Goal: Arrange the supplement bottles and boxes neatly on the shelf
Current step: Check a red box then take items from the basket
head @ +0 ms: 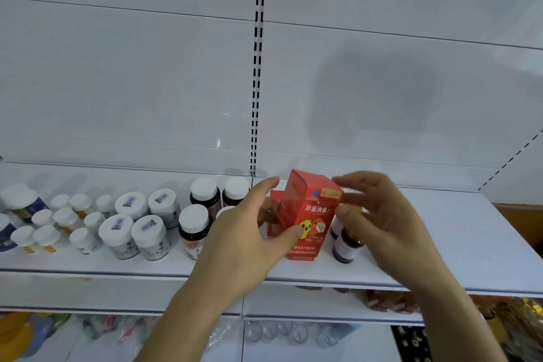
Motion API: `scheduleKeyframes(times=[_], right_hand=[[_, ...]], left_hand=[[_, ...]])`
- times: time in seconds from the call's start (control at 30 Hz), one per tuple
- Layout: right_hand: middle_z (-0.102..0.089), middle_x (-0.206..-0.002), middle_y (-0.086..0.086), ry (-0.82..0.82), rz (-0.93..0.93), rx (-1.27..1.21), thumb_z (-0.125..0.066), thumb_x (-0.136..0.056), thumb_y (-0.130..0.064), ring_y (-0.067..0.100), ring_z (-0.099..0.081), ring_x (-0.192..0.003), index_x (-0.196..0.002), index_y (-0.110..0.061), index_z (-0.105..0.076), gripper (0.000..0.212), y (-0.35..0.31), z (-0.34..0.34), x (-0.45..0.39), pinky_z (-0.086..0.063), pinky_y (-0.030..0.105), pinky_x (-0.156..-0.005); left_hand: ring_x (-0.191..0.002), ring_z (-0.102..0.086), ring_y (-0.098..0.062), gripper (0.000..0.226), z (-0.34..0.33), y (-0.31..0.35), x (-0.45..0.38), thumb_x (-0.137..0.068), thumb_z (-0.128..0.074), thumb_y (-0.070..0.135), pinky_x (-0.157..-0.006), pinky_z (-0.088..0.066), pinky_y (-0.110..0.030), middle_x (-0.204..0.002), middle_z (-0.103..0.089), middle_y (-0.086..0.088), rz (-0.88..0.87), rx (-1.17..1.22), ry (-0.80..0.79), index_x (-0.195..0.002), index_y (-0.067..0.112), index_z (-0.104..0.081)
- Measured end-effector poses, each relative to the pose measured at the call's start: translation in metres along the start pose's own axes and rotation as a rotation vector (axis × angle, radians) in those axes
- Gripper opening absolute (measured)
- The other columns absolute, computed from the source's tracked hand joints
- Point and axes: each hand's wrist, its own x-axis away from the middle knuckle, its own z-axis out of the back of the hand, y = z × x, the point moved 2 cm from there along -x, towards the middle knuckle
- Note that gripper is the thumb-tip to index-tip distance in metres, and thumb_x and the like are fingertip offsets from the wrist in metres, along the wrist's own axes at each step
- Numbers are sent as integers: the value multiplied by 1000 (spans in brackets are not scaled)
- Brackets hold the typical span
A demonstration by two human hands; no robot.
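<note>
While the left stretch of the white metal shelf [440, 247] already looks tidy, the work on the right is plainly unfinished: the small white-capped bottles with yellow labels [47, 236], the wide white-lidded jars [132, 231] and the dark bottles with white caps [194, 228] stand upright in close rows, and I'd call that part done. All the action is at the middle, on the tall red cardboard box with a yellow chick cartoon [310, 219]. It stands on the shelf near the front edge, tipped slightly left rather than square. The left hand [249, 232] holds it, thumb pressed on the front face low down and fingers [264, 185] reaching round its far side. The right hand [379, 214] comes in from the other side, thumb at the box's right edge and fingers curled over near its top corner; whether it truly grips the box or the small dark amber bottle with a purple label [346, 245] just beside it, I cannot tell. More red boxes [276, 203] sit behind, half hidden. My judgement: straightening this box and lining up the boxes and bottle around it remains, and the right end of the shelf has nothing lined up on it so far.
</note>
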Motion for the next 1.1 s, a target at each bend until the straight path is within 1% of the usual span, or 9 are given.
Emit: scheduleKeyframes(times=[0.07, 0.17, 0.37, 0.43, 0.57, 0.7, 0.87, 0.93, 1.1], right_hand=[[-63, -132, -16, -60, 69, 137, -72, -82, -36, 11, -62, -120, -117, -32, -60, 37, -10, 7, -7, -52, 35, -97], [-51, -140, -26, -212, 179, 444, -78, -85, -26, 3, -51, -130, -107, -35, -63, 28, -18, 7, -19, -45, 25, -99], [-61, -117, -24, -352, 316, 739, -79, -77, -25, 6, -51, -116, -97, -33, -61, 29, -9, -4, -34, -40, 8, -80], [-61, -117, -23, -350, 363, 769, -79, -76, -28, 7, -51, -114, -99, -30, -62, 28, 2, -11, -35, -45, 13, -82], [-60, -119, -24, -284, 389, 719, -71, -78, -39, 9, -53, -113, -101, -33, -61, 26, 22, -28, -39, -55, 41, -83], [-65, -116, -14, -274, 462, 730, -80, -77, -26, 16, -55, -107, -101, -22, -65, 28, 27, -38, -46, -54, 35, -82], [-66, -115, -13, -269, 437, 750, -81, -79, -27, 16, -55, -107, -101, -23, -65, 28, 35, -42, -53, -47, 21, -82], [-67, -115, -10, -293, 430, 778, -80, -79, -28, 18, -55, -107, -101, -22, -66, 27, 48, -48, -57, -49, 26, -85], [-68, -120, -4, -372, 364, 866, -75, -81, -31, 23, -56, -112, -106, -19, -68, 28, 90, -58, -58, -49, 42, -96]], left_hand=[[-114, -58, 7, 74, -3, -9, 2, -81, -76, 50, -102, -48, -29, -117, -65, 26, -40, -15, -11, -144, 48, -37], [-117, -55, 10, 70, -9, -18, 3, -82, -78, 41, -101, -44, -18, -119, -63, 27, -71, -21, -21, -141, 51, -41], [-117, -50, 14, 61, -23, -36, 6, -91, -68, 39, -90, -36, -2, -129, -58, 29, -87, -132, -76, -145, 43, -41], [-115, -53, 4, 54, -30, -42, 10, -95, -58, 44, -85, -39, -10, -132, -56, 24, -83, -317, -75, -145, 40, -39], [-112, -59, -15, 45, -44, -57, 17, -98, -45, 50, -86, -48, -30, -128, -61, 8, 33, -625, -125, -138, 30, -44], [-112, -57, -16, 43, -54, -75, 22, -100, -40, 50, -85, -45, -29, -125, -60, 5, 96, -724, -202, -134, 25, -45], [-112, -58, -14, 41, -60, -94, 19, -101, -40, 48, -86, -44, -26, -126, -61, 6, 102, -725, -204, -133, 24, -49], [-115, -54, -13, 40, -67, -105, 18, -101, -40, 46, -89, -44, -25, -129, -57, 6, 86, -736, -211, -130, 22, -51], [-139, -31, -17, 47, -87, -126, 23, -101, -35, 40, -115, -28, -26, -145, -42, 1, 44, -786, -268, -140, 15, -46]])
